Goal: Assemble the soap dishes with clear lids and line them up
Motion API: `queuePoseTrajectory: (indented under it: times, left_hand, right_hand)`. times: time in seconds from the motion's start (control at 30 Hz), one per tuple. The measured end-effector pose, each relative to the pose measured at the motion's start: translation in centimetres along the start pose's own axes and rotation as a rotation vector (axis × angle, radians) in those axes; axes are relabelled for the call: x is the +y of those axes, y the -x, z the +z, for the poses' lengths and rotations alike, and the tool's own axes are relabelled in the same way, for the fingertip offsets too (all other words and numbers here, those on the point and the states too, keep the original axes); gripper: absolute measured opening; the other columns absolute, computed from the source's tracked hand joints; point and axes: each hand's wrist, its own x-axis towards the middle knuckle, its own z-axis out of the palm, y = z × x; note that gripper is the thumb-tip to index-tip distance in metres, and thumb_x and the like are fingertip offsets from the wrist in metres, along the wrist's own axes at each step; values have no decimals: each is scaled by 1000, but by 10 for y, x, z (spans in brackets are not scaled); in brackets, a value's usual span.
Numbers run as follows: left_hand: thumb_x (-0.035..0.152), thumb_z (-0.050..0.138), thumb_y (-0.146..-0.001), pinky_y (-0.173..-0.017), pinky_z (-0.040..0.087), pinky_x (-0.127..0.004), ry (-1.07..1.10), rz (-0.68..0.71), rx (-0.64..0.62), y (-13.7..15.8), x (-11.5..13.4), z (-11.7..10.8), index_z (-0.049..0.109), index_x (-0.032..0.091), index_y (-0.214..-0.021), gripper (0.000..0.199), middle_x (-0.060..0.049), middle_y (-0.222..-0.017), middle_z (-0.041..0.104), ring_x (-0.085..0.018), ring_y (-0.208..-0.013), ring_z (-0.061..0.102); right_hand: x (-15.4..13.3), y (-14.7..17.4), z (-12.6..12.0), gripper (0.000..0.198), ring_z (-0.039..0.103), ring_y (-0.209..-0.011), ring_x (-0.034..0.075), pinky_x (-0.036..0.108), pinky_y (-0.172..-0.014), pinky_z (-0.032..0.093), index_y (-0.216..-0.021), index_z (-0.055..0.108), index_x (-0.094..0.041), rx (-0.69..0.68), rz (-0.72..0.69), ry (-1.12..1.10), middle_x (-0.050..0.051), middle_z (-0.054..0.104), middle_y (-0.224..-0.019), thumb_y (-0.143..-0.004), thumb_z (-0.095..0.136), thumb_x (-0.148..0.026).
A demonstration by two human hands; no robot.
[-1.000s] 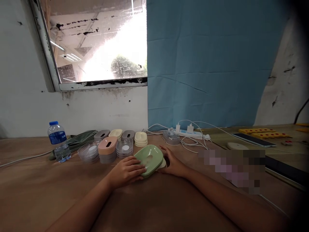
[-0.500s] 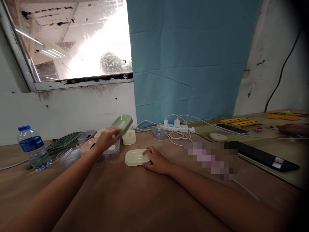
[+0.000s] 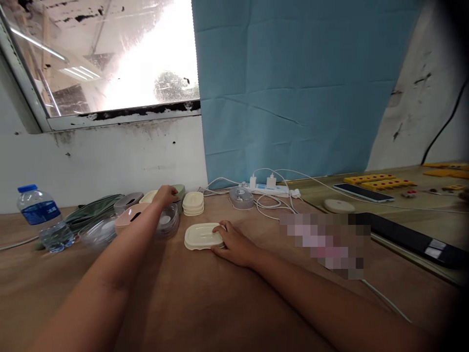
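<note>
My left hand (image 3: 166,194) reaches to the back of the table, its fingers curled at the near side of a green plastic dish (image 3: 180,190); the hand partly hides the dish. My right hand (image 3: 232,243) grips the right end of a cream plastic dish (image 3: 203,235), which rests on the table with its rim down. A small stack of cream pieces (image 3: 193,203) stands just right of the green dish. Below my left wrist are clear plastic covers (image 3: 169,221) and a pink piece with a dark slot (image 3: 128,215).
At left stand a water bottle (image 3: 44,215), a dark green pouch (image 3: 93,210) and clear tubs (image 3: 97,230). A grey round-cornered box (image 3: 241,198) sits by a power strip (image 3: 280,189) with white cables. Further right lie a phone (image 3: 362,192) and a black case (image 3: 406,239).
My left hand has lowered the tilted green dish and moved it slightly left among the other pieces. The right hand stays on the cream dish. The view has shifted a little.
</note>
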Motion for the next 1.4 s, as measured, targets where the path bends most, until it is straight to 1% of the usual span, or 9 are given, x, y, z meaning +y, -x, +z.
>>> queuePoseTrajectory:
  times: [0.2,0.43,0.6,0.83,1.13,1.27,1.4]
  left_hand:
    - [31,58,-65,-67,41,-22,-24,2,5,4,-5,4,68,17,-87,28,-8,-88,68,-20,-82,61]
    - [29,57,-66,-71,41,-23,-28,17,-14,8,-2,1,68,18,-88,26,-8,-92,68,-19,-85,60]
    - [28,59,-64,-71,41,-23,-30,14,-34,8,-1,-2,68,20,-86,25,-7,-89,68,-20,-85,60]
    - [29,57,-65,-69,42,-26,-30,58,-38,9,-3,-4,69,19,-84,24,-9,-89,68,-22,-83,61]
    - [28,59,-62,-70,43,-24,-19,81,-64,8,-2,-3,68,20,-83,24,-7,-88,68,-20,-81,62]
    - [28,58,-62,-70,43,-24,-6,76,-68,7,-1,-2,67,18,-86,27,-7,-89,68,-20,-81,61]
    - [28,55,-64,-70,43,-24,10,54,-48,8,-3,0,67,16,-83,26,-7,-86,68,-19,-78,61]
  right_hand:
    - [-1,0,-1,47,41,-108,26,38,-93,31,-115,44,-19,-4,10,-2,11,34,-121,-75,54,-40]
    - [-1,0,0,46,42,-107,25,38,-92,32,-114,44,-18,-5,3,-8,13,35,-120,-75,54,-40]
    - [0,-1,1,46,42,-107,26,38,-92,32,-114,44,-18,-6,4,7,12,34,-120,-74,54,-40]
    - [2,-1,2,45,41,-108,25,37,-93,31,-113,44,-19,0,2,-8,11,34,-121,-74,55,-39]
    - [1,-1,2,45,41,-108,25,37,-92,32,-113,45,-20,8,-2,-6,11,35,-119,-74,55,-39]
    - [0,-1,1,46,41,-107,25,37,-92,31,-113,45,-19,4,6,2,11,35,-119,-73,56,-39]
    - [-1,-1,-1,46,42,-107,25,37,-92,32,-113,45,-18,5,6,0,11,36,-119,-73,56,-38]
